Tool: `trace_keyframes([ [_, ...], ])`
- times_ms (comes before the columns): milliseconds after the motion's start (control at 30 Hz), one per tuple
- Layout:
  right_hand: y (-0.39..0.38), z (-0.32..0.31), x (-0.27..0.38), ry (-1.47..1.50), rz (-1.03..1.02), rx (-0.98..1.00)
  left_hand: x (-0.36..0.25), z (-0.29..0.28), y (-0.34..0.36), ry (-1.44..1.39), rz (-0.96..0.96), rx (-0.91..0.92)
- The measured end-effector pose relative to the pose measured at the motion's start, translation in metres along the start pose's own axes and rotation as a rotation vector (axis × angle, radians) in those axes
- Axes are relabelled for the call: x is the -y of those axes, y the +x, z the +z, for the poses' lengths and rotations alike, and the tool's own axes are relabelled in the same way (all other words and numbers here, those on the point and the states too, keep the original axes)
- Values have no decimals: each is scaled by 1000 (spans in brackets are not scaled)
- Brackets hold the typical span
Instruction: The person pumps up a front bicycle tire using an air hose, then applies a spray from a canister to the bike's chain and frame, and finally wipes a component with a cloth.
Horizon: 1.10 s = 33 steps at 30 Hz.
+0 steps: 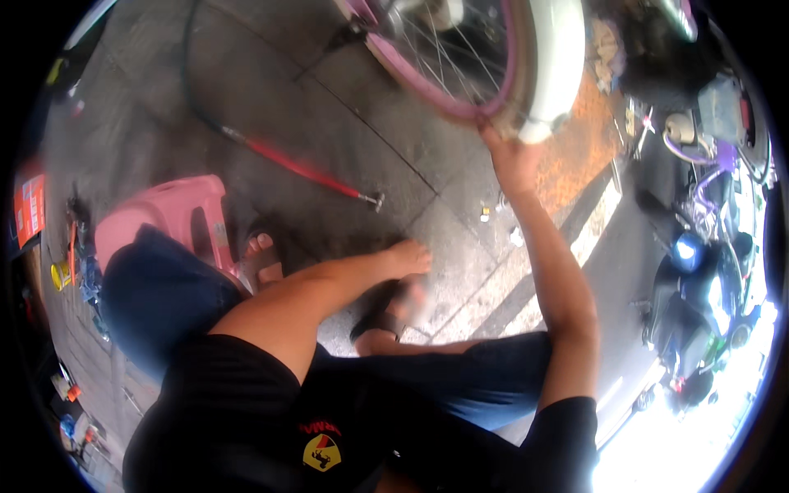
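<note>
A bicycle wheel with a pink rim (pixel 444 105), thin spokes and a white fender (pixel 557 70) stands at the top of the view. My right hand (pixel 514 156) reaches up to its lower edge, with the fingers closed round the rim and the tyre; the far fingers are hidden behind. My left hand (pixel 409 256) hangs low above my sandalled foot (pixel 382 320). Its fingers look curled in, and whatever they may hold is hidden. Beyond it lies an air hose (pixel 300 164) with a red section and a metal nozzle end.
A pink plastic stool (pixel 168 209) stands at the left beside my knee. Rusty metal sheeting (pixel 583 140) lies under the wheel at the right. Small loose parts (pixel 485 214) are on the paving. Motorbikes (pixel 699 287) are parked at the far right; tools (pixel 70 238) lie along the left.
</note>
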State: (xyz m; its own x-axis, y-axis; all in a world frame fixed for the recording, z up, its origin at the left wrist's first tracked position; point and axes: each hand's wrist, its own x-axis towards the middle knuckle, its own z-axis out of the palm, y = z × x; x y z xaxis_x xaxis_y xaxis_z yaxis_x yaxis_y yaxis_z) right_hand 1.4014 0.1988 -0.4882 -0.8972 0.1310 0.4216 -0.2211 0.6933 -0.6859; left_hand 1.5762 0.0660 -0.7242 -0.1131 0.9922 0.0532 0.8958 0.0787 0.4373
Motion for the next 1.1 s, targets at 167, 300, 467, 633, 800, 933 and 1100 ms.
trace_keyframes([
  [167, -5, -6, -18, -87, -5, 0, 18, -21, 9, -67, -159, -78],
  [300, -7, 2, -24, -28, 49, 11, 20, -21, 6, -29, -209, -101],
  [467, -9, -4, -37, 15, 125, 114, 27, -30, 16, -117, -283, -95],
  [633, -10, 0, -14, -133, 144, 137, 79, -87, 27, -597, -654, -587],
  [800, -11, -3, -19, -1, 88, 116, 132, -180, 19, -977, -542, -1044],
  [933, -9, -8, -38, -102, 175, 155, 138, -235, 16, -1369, -468, -1094],
  [1100, -9, -4, -24, -246, 200, 167, 141, -244, 21, -1593, -439, -1114],
])
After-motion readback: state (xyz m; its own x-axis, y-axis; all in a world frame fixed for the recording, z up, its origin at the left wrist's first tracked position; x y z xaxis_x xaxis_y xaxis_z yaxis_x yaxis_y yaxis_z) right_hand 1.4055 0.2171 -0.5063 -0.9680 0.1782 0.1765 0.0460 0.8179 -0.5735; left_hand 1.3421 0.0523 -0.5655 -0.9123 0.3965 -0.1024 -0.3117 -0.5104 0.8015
